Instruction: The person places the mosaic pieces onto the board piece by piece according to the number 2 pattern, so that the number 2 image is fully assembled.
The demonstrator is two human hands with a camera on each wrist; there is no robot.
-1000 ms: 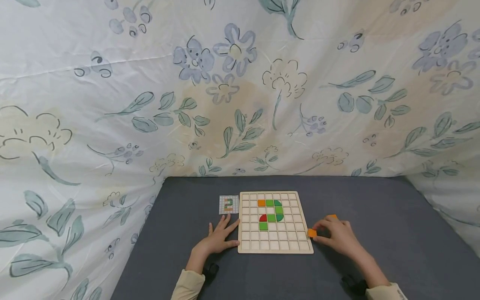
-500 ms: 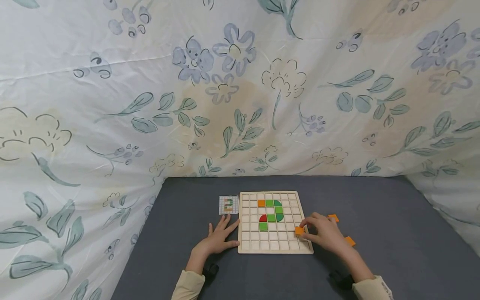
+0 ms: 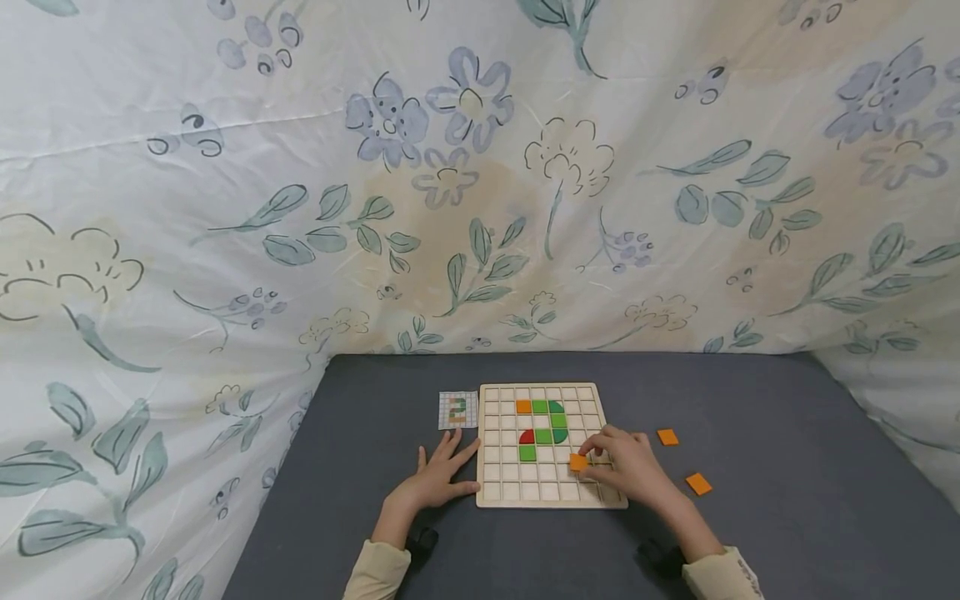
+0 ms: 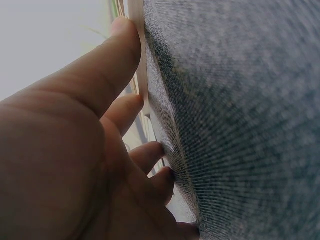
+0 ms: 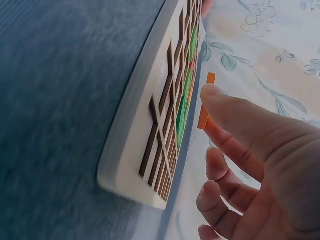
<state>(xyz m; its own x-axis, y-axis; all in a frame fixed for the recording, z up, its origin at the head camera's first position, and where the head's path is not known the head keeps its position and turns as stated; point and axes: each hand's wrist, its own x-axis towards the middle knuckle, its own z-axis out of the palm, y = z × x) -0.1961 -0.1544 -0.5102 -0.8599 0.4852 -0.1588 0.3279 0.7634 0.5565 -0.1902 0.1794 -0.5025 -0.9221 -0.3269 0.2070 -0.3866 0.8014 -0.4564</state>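
Note:
A wooden grid board [image 3: 510, 493] lies on the dark cloth, with green, red and orange tiles set in several of its squares. My right hand [image 3: 628, 463] is over the board's right part and pinches an orange square tile [image 3: 577, 462] between thumb and index finger. In the right wrist view that orange tile [image 5: 204, 117] is seen edge-on, raised over the grid. My left hand [image 3: 433, 479] rests at the board's left edge, fingers spread, thumb and index fingertip touching the rim. The left wrist view shows the thumb [image 4: 112, 55] against the board's side [image 4: 140, 70].
Two loose orange tiles, one farther back [image 3: 667, 437] and one nearer [image 3: 699, 483], lie right of the board. A small pattern card [image 3: 444, 421] sits at its upper left corner. Floral fabric [image 3: 480, 208] hangs behind the table.
My right hand has moved left from beside the board to over it, carrying the orange tile. Two orange tiles on the cloth have come fully into sight. The left hand has stayed put.

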